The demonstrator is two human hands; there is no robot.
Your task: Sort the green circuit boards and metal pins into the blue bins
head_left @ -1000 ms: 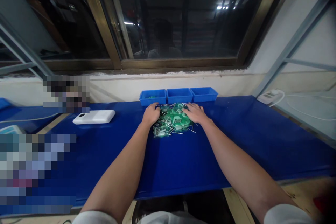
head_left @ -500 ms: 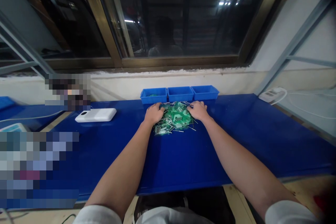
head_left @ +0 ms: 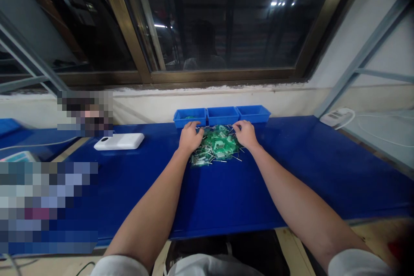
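Green circuit boards with metal pins (head_left: pixel 216 144) lie in one loose heap near the bench's far edge, just below three blue plastic bins (head_left: pixel 221 116). Most pieces sit in the heap; only a small green scrap shows in the leftmost bin. Left hand (head_left: pixel 190 137): fingers curled, tips at the heap's upper-left edge. Right hand (head_left: pixel 245 134): fingers loosely arched at its upper-right edge. Whether either has hold of a piece, cannot tell from this view. Surface: blue bench top (head_left: pixel 291 181), with a flat white device (head_left: pixel 119 141) toward the left. Room: white power strip (head_left: pixel 336 117) beyond the bench's right end; dark window (head_left: pixel 226 30) behind, brass-coloured frame.
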